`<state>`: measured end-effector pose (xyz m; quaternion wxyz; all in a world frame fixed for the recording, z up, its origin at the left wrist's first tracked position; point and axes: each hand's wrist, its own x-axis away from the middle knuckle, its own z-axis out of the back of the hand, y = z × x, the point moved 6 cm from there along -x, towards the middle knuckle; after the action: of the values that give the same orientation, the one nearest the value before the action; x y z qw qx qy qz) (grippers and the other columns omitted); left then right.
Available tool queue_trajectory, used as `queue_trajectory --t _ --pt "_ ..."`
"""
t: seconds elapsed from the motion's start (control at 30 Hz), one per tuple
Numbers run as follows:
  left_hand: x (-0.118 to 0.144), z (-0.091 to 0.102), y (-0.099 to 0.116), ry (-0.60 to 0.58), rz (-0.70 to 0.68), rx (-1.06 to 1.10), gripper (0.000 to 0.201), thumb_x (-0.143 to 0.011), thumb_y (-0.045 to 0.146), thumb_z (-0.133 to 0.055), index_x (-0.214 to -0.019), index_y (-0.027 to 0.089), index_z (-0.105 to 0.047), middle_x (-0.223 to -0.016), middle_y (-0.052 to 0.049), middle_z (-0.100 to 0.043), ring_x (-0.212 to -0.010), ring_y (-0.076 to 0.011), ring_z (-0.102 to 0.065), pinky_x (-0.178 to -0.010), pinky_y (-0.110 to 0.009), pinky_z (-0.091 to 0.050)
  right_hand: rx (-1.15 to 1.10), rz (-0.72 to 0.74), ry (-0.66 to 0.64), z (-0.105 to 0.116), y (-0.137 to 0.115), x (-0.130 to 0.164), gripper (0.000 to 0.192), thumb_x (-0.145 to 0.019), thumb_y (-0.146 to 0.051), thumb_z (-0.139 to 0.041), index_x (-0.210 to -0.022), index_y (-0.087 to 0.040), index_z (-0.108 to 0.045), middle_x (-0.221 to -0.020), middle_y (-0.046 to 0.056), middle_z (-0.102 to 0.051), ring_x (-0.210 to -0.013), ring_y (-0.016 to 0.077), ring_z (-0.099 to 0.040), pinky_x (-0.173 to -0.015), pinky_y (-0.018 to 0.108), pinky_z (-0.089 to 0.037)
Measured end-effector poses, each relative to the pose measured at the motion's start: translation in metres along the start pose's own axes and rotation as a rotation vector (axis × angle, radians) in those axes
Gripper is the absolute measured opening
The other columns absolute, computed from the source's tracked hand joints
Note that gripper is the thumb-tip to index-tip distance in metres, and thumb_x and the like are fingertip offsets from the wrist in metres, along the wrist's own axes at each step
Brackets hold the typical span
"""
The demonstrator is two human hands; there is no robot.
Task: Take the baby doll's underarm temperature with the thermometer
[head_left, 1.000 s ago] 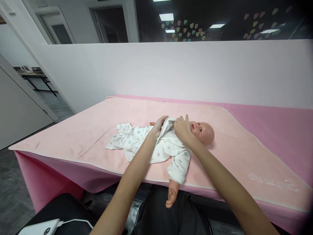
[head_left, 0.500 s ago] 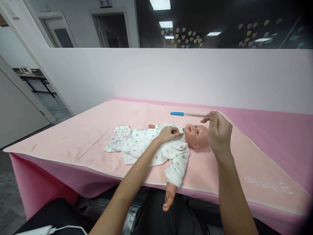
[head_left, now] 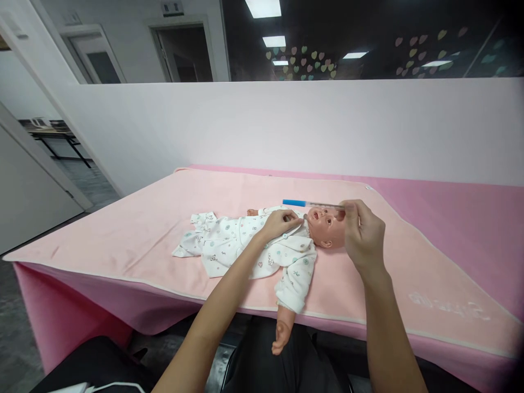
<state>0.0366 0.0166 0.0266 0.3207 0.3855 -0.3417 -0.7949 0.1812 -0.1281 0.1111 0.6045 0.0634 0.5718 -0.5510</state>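
My right hand holds a thin clear thermometer with a blue end, my grip closed on its right end between thumb and fingertips. The thermometer runs level and points left, its blue end hanging above the far shoulder of a baby doll that lies on its back on the tabletop. The stick passes just over the doll's face, and my hand sits beside the doll's bare head, hiding part of it.

My left hand rests on the doll's chest near the collar of its white printed sleepsuit, fingers curled and pressed against the cloth just below the chin; I cannot tell whether they pinch the fabric or only lie on it.

The doll lies crosswise in front of me, head to my right and legs to my left. Its near arm hangs over the tabletop's front edge, the bare hand dangling below the pale pink blanket that covers the surface. A deeper pink cloth shows beneath the blanket on the right and along the front drop. A low white partition wall stands behind the tabletop, with dark glass above it bearing pastel heart shapes.
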Motion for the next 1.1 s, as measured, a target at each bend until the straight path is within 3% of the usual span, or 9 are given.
queue_trajectory --t 0.2,0.3,0.47,0.63,0.77,0.9,0.97,1.1 --pt "-0.002 0.004 -0.004 0.053 0.008 0.191 0.031 -0.065 0.043 -0.067 -0.074 0.013 -0.066 -0.067 -0.003 -0.061 -0.053 -0.0081 -0.044 -0.051 -0.021 -0.032 0.139 -0.295 -0.041 0.028 0.089 0.083 0.035 -0.089 -0.042 -0.035 -0.073 -0.02 -0.057 -0.073 0.002 -0.061 -0.074 0.0181 -0.057 -0.066 0.027 -0.04" --pt "-0.003 0.002 -0.009 0.049 0.04 0.269 0.032 -0.063 0.041 -0.07 -0.077 0.013 -0.067 -0.064 -0.003 -0.061 -0.05 -0.0071 -0.042 -0.048 -0.021 -0.03 0.264 -0.313 -0.152 0.036 0.124 0.119 0.035 -0.087 -0.043 -0.035 -0.08 -0.02 -0.06 -0.076 0.005 -0.064 -0.075 0.0214 -0.059 -0.067 0.031 -0.042" --pt "-0.002 0.001 -0.013 0.045 0.083 0.362 0.033 -0.065 0.042 -0.068 -0.08 0.012 -0.07 -0.061 -0.003 -0.06 -0.046 -0.0059 -0.037 -0.044 -0.021 -0.027 0.526 -0.238 -0.209 0.046 0.142 0.133 0.038 -0.087 -0.043 -0.031 -0.077 -0.02 -0.061 -0.077 0.008 -0.064 -0.074 0.0253 -0.056 -0.065 0.037 -0.042" --pt "0.002 0.006 -0.01 0.09 0.068 0.366 0.032 -0.066 0.041 -0.068 -0.081 0.013 -0.071 -0.066 -0.004 -0.063 -0.047 -0.0059 -0.039 -0.046 -0.021 -0.03 0.65 -0.192 -0.218 0.045 0.151 0.135 0.039 -0.086 -0.04 -0.032 -0.074 -0.018 -0.062 -0.081 0.011 -0.062 -0.075 0.0266 -0.055 -0.067 0.04 -0.043" --pt "0.003 0.006 -0.011 0.083 0.072 0.359 0.033 -0.065 0.041 -0.069 -0.084 0.013 -0.072 -0.073 -0.006 -0.066 -0.05 -0.0069 -0.043 -0.048 -0.021 -0.033 0.715 -0.118 -0.155 0.045 0.147 0.136 0.034 -0.083 -0.037 -0.038 -0.077 -0.016 -0.064 -0.092 0.015 -0.061 -0.09 0.0294 -0.054 -0.078 0.044 -0.044" --pt "0.003 0.005 -0.011 0.049 0.085 0.333 0.033 -0.065 0.039 -0.07 -0.086 0.014 -0.072 -0.075 -0.007 -0.068 -0.054 -0.0089 -0.049 -0.051 -0.022 -0.036 0.66 -0.054 0.012 0.038 0.115 0.128 0.026 -0.084 -0.031 -0.042 -0.092 -0.016 -0.061 -0.101 0.013 -0.06 -0.097 0.0275 -0.053 -0.084 0.042 -0.044" --pt "0.004 0.005 -0.01 0.032 0.095 0.33 0.033 -0.064 0.038 -0.07 -0.087 0.014 -0.072 -0.077 -0.008 -0.069 -0.058 -0.0106 -0.053 -0.054 -0.023 -0.039 0.532 0.012 -0.006 0.015 0.09 0.116 0.024 -0.085 -0.027 -0.041 -0.098 -0.018 -0.059 -0.099 0.009 -0.062 -0.096 0.0233 -0.055 -0.085 0.037 -0.044" --pt "0.006 0.005 -0.01 0.047 0.107 0.366 0.033 -0.062 0.035 -0.073 -0.087 0.014 -0.072 -0.083 -0.009 -0.069 -0.067 -0.0139 -0.058 -0.059 -0.023 -0.043 0.315 0.206 -0.257 -0.058 0.043 0.077 0.03 -0.086 -0.018 -0.037 -0.111 -0.02 -0.054 -0.115 0.007 -0.058 -0.103 0.018 -0.055 -0.083 0.028 -0.045"
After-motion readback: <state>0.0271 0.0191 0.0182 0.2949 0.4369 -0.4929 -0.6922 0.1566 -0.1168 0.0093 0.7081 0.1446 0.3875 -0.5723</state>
